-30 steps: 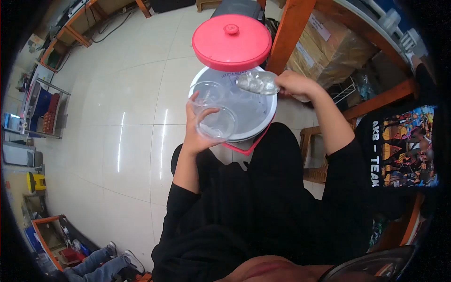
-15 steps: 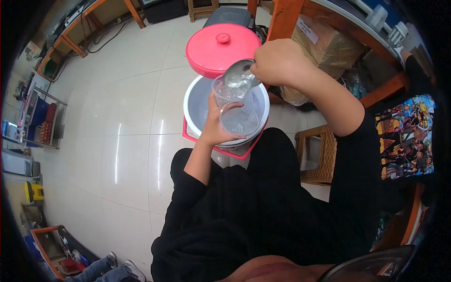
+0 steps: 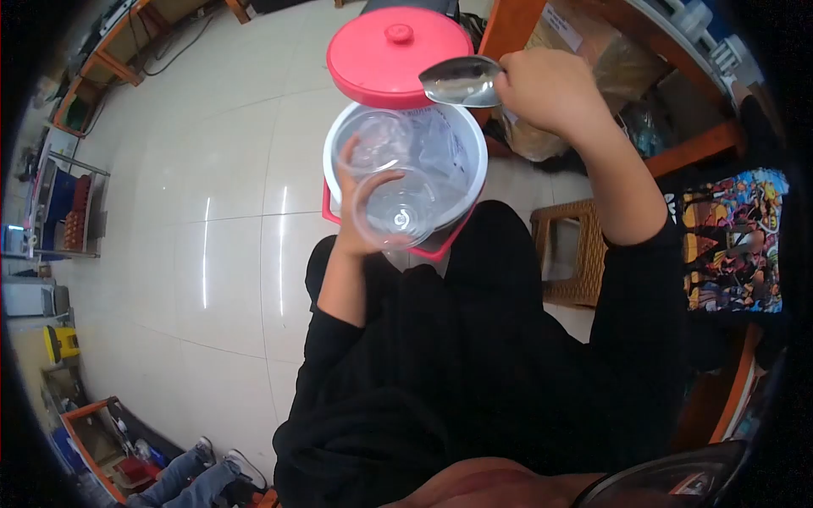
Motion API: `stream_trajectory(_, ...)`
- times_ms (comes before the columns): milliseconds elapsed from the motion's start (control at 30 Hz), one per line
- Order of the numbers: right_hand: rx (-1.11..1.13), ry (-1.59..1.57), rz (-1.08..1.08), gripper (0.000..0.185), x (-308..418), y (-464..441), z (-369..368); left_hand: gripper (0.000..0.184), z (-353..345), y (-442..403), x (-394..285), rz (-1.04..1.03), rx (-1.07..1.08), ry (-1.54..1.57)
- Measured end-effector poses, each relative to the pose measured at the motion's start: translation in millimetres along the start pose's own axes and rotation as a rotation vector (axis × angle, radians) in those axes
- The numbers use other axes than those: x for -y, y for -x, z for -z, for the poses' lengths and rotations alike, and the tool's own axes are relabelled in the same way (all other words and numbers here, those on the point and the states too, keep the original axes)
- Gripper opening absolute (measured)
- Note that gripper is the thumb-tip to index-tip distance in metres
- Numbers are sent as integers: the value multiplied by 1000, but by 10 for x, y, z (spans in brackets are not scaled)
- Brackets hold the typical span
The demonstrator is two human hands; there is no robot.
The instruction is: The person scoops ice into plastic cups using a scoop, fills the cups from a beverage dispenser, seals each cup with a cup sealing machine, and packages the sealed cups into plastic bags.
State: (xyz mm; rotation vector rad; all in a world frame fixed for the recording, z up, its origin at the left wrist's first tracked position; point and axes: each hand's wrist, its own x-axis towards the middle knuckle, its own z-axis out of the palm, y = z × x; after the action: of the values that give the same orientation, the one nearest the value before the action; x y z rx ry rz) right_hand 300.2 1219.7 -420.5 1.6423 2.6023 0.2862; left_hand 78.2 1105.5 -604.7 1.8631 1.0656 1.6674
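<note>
My left hand [image 3: 349,207] is wrapped round two clear plastic cups, held side by side over the bucket. The farther clear cup [image 3: 373,135] holds clear lumps that look like ice. The nearer clear cup [image 3: 415,222] is tilted, its round mouth facing me; its contents are hard to make out. A shiny metal scoop [image 3: 461,82] is gripped by its handle in my right hand [image 3: 550,89], apart from the cups, above the bucket's far rim. Below is the white-rimmed bucket [image 3: 479,157], with a printed clear plastic bag [image 3: 440,140] inside. A pink lid [image 3: 373,63] sits behind it.
A brown woven-pattern stool [image 3: 584,254] stands right of my knee. Wrapped packages [image 3: 610,72] lie under a wooden table at the right. Beside me on the right is a person in a printed shirt [image 3: 737,241]. Another person's legs [image 3: 190,478] show at lower left.
My right hand has drawn the scoop up and right, away from the cups. My left hand has shifted left with both cups, and the view has tilted slightly down.
</note>
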Motion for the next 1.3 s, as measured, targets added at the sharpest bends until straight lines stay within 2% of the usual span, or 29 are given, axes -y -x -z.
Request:
stream_trajectory(100,341,113,49,34,178,-122,-458,76,229,137,10,-63,-37,-73)
stream_trajectory(200,576,223,323,33,514,-397,-1495,81,354,286,-99,-68,-99,-31)
stream_trajectory(267,587,218,411,32,782,-560,-2317,89,419,421,-135,-82,-126,-54)
stream_trajectory(333,691,60,460,34,942,-679,-2997,94,512,796,-122,-18,-178,-88)
stream_trajectory(400,750,43,409,30,1085,-848,-3653,107,522,866,76,4,-270,133)
stream_trajectory(500,776,151,273,23,1254,-1214,-4431,100,722,1185,-70,90,-212,-163)
stream_trajectory(533,762,154,281,21,1283,-1310,-4604,99,717,1197,-145,213,-242,-135)
stream_trajectory(600,745,105,274,23,1228,-1414,-4779,96,699,1288,-228,379,-312,-164)
stream_trajectory(733,710,-179,491,27,1038,-1255,-4744,94,743,1443,-388,567,-334,-291)
stream_trajectory(800,711,-341,627,29,973,-1078,-4673,96,732,1462,-396,592,-371,-303)
stream_trajectory(900,686,-522,776,32,951,-718,-4486,100,686,1467,-362,524,-485,-329)
stream_trajectory(967,717,-649,584,37,964,-600,-4289,102,707,1503,-347,462,-483,-346)
stream_trajectory(1067,813,-688,602,37,818,-742,-4182,107,683,1421,-344,395,-523,-285)
stream_trajectory(1167,872,-719,609,34,628,-765,-3892,108,834,1329,-248,245,-380,-287)
stream_trajectory(1300,808,-628,565,32,636,-728,-3644,104,817,864,-24,82,-337,-165)
